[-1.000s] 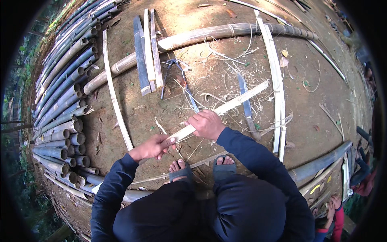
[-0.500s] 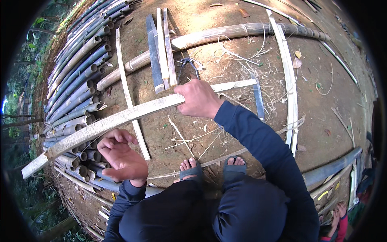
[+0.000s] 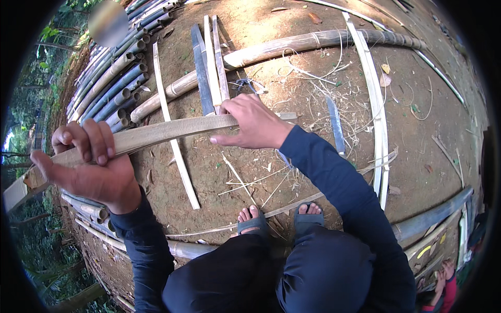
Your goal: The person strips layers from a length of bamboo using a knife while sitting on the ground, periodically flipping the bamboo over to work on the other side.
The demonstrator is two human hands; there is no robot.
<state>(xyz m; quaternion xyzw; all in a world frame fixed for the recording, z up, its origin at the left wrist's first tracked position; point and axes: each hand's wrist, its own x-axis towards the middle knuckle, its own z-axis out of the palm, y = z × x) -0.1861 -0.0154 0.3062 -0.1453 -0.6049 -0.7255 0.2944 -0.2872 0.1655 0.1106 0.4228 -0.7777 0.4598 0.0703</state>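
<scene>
A long, pale split bamboo strip [image 3: 172, 128] slants in front of me, its left end lower and nearer. My left hand [image 3: 99, 172] is palm up beneath the left part, with its fingers curled over the strip. Farther right, my right hand [image 3: 255, 122] lies over the strip near its right end. Its fingers are on the upper edge and its thumb points left below the lower edge; the grip looks loose. The strip's right tip shows just past the right wrist.
A thick bamboo pole [image 3: 282, 47] lies across the ground, with several split pieces [image 3: 211, 62] leaning over it. Bamboo poles [image 3: 112, 86] are stacked at left. Shavings [image 3: 318, 109] and long pale strips [image 3: 373, 104] lie to the right. Another person's hands [image 3: 443, 276] show at lower right.
My left hand has risen leftward and closed around the strip. The strip has shifted left through my right hand, whose thumb now sticks out. The strip's face has turned.
</scene>
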